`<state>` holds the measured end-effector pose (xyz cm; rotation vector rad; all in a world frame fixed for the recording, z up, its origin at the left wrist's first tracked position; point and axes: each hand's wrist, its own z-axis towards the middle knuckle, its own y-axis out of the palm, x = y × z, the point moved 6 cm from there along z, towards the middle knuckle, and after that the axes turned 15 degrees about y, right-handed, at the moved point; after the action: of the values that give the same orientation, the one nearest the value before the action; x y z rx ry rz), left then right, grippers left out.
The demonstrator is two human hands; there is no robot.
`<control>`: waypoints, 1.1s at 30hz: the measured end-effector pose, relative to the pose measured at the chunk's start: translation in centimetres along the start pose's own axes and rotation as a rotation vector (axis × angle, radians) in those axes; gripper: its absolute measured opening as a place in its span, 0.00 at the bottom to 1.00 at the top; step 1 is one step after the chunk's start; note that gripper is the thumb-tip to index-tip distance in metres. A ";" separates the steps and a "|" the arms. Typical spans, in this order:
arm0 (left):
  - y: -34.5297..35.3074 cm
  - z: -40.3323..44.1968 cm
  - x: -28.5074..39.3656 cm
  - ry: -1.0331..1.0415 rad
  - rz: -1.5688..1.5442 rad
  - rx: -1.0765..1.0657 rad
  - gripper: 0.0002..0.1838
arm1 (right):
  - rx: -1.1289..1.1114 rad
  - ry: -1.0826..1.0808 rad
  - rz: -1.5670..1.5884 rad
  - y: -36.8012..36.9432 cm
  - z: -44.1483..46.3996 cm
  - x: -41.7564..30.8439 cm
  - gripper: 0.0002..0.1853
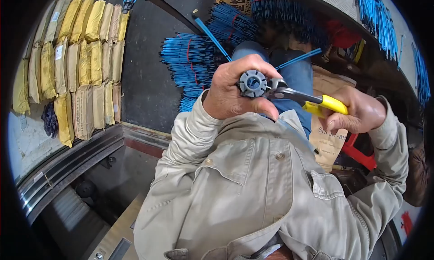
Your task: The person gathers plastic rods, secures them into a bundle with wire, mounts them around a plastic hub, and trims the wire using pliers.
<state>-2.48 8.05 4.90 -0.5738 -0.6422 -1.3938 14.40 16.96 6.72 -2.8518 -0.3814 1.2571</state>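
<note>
My left hand (229, 89) is closed round a grey round part (252, 83) with notches about its rim and something blue in its centre. Blue sticks (299, 58) with dark tips jut out from behind this hand on several sides; whether they join the grey part is hidden. My right hand (361, 109) grips pliers (332, 104) by their yellow handles. The metal jaws (275, 85) of the pliers touch or nearly touch the right side of the grey part. Whether they bite on anything is too small to tell.
Bundles of blue sticks (190, 54) tied with red bands lie ahead. More sticks (379, 22) rest on the ledge at upper right. Stacked brown and yellow paper packets (83, 63) stand at left. Printed brown paper (326, 144) and a red object (359, 153) are near my right arm.
</note>
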 end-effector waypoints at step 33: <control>-1.5 -0.7 0.2 -0.051 -0.092 0.087 0.31 | 0.603 -0.362 -0.222 2.7 1.9 -1.6 0.13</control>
<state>-3.90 7.21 4.54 -0.5170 -0.7748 -1.4334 12.59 13.76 6.31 -2.0351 -0.2505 1.5206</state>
